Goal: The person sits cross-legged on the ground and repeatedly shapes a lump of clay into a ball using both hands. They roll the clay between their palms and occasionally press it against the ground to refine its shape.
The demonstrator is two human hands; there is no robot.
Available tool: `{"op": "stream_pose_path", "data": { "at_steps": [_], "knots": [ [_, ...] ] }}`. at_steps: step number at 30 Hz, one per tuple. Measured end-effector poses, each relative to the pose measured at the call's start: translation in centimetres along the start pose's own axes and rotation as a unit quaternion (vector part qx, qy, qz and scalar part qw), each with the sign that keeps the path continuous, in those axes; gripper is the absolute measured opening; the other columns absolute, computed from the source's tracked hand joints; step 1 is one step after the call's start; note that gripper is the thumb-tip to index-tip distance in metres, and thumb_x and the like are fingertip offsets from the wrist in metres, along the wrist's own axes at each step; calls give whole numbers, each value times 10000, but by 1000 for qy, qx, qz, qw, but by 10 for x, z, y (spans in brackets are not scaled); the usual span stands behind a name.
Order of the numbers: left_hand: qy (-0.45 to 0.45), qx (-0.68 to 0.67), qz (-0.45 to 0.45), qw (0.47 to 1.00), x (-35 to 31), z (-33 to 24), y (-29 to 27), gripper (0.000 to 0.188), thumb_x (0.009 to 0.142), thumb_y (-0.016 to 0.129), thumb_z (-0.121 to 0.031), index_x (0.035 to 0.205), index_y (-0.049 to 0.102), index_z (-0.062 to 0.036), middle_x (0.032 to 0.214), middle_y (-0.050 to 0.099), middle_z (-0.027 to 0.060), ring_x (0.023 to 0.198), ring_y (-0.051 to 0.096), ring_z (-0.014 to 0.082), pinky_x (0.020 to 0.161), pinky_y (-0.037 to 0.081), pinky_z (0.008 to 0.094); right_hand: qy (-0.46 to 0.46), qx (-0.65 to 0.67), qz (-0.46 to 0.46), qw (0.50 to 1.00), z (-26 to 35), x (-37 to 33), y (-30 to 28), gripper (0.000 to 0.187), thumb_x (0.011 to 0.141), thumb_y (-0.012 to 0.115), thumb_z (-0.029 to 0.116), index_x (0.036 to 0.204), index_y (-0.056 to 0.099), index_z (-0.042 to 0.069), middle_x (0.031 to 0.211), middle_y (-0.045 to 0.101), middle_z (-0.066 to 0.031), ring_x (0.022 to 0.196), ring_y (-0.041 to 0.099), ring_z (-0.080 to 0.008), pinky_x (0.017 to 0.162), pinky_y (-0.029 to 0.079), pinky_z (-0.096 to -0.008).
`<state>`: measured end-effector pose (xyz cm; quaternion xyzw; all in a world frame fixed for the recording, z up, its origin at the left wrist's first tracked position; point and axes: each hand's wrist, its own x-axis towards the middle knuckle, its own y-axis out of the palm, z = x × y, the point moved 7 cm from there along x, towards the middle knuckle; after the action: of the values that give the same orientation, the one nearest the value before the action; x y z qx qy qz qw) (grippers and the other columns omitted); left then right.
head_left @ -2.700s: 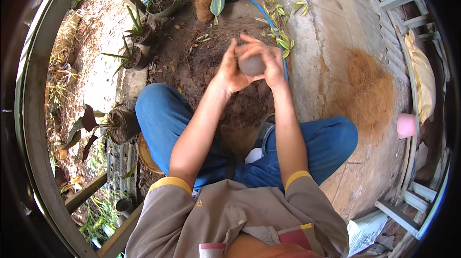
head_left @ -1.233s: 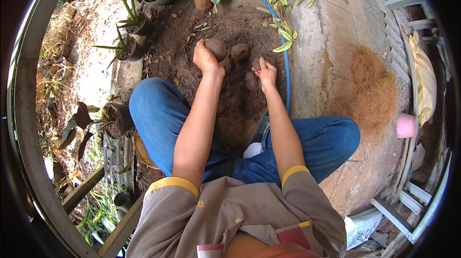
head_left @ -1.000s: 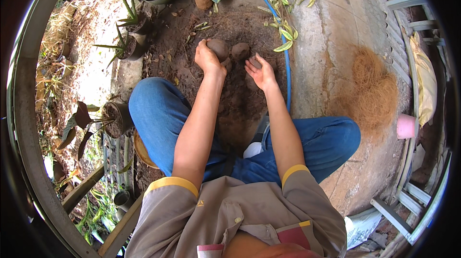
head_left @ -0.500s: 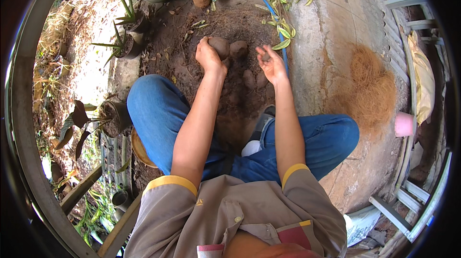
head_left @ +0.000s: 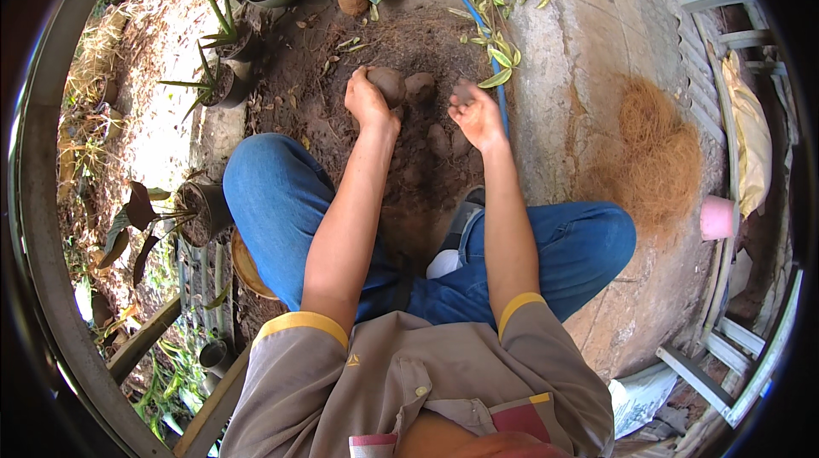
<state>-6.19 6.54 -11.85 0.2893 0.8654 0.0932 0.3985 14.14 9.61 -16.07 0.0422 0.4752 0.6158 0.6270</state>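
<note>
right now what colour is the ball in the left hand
Dull earthy brown, like the soil under it: the soil ball in the left hand, head view.

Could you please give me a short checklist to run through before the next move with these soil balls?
1. Left hand has a firm hold on the soil ball: ok.
2. Right hand is free of a ball: ok, though crumbs cannot be ruled out.
3. Finished balls lie within reach on the soil pile: ok.
4. Blue hose clear of the hands: ok.
5. Held ball free of cracks: cannot tell.
</note>
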Motion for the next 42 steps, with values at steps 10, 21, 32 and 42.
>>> {"op": "stream_pose_path", "data": {
  "at_steps": [10,21,32,42],
  "knots": [
    [-6,-1,-12,1000,-2,2,-2,216,879,504,-267,918,568,-64,891,560,66,801,555,194,664,483,381,-19,-129,62,990,-43,13,-3,204,893,585,113,1059,538,6,964,597,-87,822,587,-153,707,486,-248],
    [-6,0,3,1000,-11,-1,-2,210,900,482,-256,915,554,-60,916,547,65,837,543,187,719,470,370,-197,-919,-83,330,-80,-7,25,327,759,627,176,1077,601,102,1095,525,-78,974,521,-270,858,356,-385],
    [-1,0,-2,1000,-14,-1,0,209,878,500,-262,823,563,-70,828,540,44,800,522,163,710,430,345,-168,-887,-98,419,-68,7,-5,217,773,668,255,917,676,94,975,630,-142,951,592,-335,814,440,-424],
    [-15,-29,-8,999,-7,3,1,203,870,508,-249,868,577,-58,850,558,59,763,538,190,661,458,373,1,-214,46,976,-33,-4,7,310,857,606,116,1147,556,18,957,607,-101,739,633,-193,625,542,-311]
  ]
}}
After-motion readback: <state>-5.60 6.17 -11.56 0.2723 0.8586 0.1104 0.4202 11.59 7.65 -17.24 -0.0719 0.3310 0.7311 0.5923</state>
